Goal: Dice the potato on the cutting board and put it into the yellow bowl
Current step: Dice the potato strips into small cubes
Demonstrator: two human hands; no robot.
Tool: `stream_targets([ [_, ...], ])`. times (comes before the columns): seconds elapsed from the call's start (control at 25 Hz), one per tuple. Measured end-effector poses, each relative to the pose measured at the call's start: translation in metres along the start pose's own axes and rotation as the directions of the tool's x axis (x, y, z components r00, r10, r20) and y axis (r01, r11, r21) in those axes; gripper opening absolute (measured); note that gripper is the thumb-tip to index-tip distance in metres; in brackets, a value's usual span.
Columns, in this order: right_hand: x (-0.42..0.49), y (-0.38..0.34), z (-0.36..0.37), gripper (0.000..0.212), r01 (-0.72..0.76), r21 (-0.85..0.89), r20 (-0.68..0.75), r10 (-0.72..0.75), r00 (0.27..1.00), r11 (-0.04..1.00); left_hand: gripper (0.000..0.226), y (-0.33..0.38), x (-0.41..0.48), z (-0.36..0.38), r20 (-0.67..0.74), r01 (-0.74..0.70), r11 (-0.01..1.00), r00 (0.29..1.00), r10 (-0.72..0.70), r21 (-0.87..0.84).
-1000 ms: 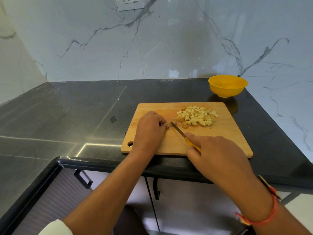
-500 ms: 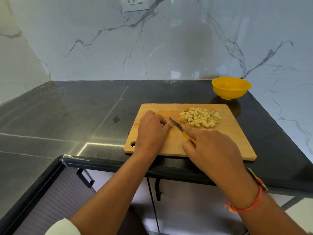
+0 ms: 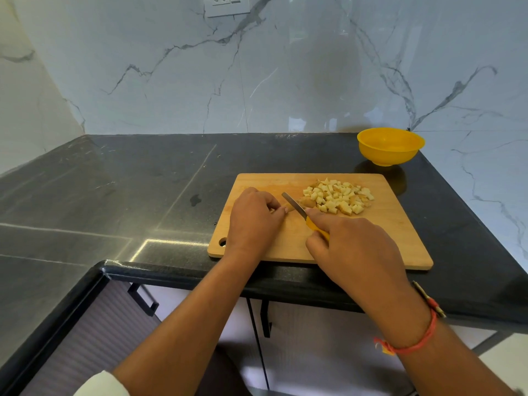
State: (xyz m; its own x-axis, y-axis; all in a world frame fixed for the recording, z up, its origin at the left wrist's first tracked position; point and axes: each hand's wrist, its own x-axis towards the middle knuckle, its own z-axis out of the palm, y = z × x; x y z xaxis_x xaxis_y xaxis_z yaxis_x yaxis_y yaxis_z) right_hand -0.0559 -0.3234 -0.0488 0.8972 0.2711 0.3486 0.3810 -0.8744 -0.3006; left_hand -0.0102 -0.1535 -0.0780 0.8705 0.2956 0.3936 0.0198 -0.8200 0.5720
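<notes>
Now the left hand (image 3: 254, 218) sits mid cutting board (image 3: 400, 224), its grip curled and pinching down a last potato piece (image 3: 289, 208). Just to its right, the right hand (image 3: 351, 247) wraps its grip round the yellow handle of the knife (image 3: 294, 205), forefinger stretched toward the blade, which slants between that piece and the diced potato (image 3: 337, 200) heaped on the board's far right part. Beyond the board's far right corner, apart from it, the yellow bowl (image 3: 390, 148) stands on the dark table (image 3: 143, 181).
</notes>
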Motion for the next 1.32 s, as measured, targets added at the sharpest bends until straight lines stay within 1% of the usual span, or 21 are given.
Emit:
stream_targets([
  [0.16, 0.000, 0.001, 0.002, 0.049, -0.018, -0.006, 0.033, 0.018, 0.999, 1.000, 0.017, 0.000, 0.002, -0.001, 0.005, 0.006, 1.000, 1.000, -0.006, -0.013],
  [0.44, 0.000, 0.002, 0.004, 0.048, -0.013, -0.021, 0.042, 0.014, 0.999, 1.000, 0.017, 0.000, 0.003, -0.001, 0.015, 0.004, 1.000, 1.000, -0.003, -0.017],
  [0.72, -0.008, 0.011, -0.008, 0.049, 0.015, -0.107, 0.165, 0.002, 0.986, 0.994, 0.017, 0.000, 0.003, -0.001, 0.020, 0.015, 0.999, 1.000, -0.014, -0.051],
  [0.84, -0.020, 0.014, -0.018, 0.050, 0.018, -0.123, 0.197, 0.006, 0.980, 0.992, 0.017, 0.000, 0.003, -0.001, 0.023, 0.012, 0.998, 1.000, -0.011, -0.064],
  [0.92, -0.027, 0.014, -0.023, 0.051, 0.020, -0.126, 0.172, 0.002, 0.985, 0.992, 0.017, -0.001, 0.003, 0.000, 0.023, 0.002, 0.998, 1.000, -0.001, -0.058],
  [1.04, -0.025, 0.010, -0.024, 0.049, 0.007, -0.094, 0.061, -0.002, 0.998, 0.996, 0.017, -0.001, 0.003, -0.001, 0.028, -0.002, 0.999, 1.000, 0.004, -0.051],
  [1.12, -0.015, 0.004, -0.018, 0.049, 0.013, -0.061, 0.012, -0.012, 1.000, 0.998, 0.016, 0.001, 0.002, -0.002, 0.034, 0.001, 0.999, 0.999, 0.001, -0.054],
  [1.32, 0.010, -0.006, 0.007, 0.049, 0.016, -0.034, 0.026, -0.015, 1.000, 0.999, 0.013, 0.002, -0.001, -0.007, 0.047, -0.001, 0.997, 0.999, 0.004, -0.076],
])
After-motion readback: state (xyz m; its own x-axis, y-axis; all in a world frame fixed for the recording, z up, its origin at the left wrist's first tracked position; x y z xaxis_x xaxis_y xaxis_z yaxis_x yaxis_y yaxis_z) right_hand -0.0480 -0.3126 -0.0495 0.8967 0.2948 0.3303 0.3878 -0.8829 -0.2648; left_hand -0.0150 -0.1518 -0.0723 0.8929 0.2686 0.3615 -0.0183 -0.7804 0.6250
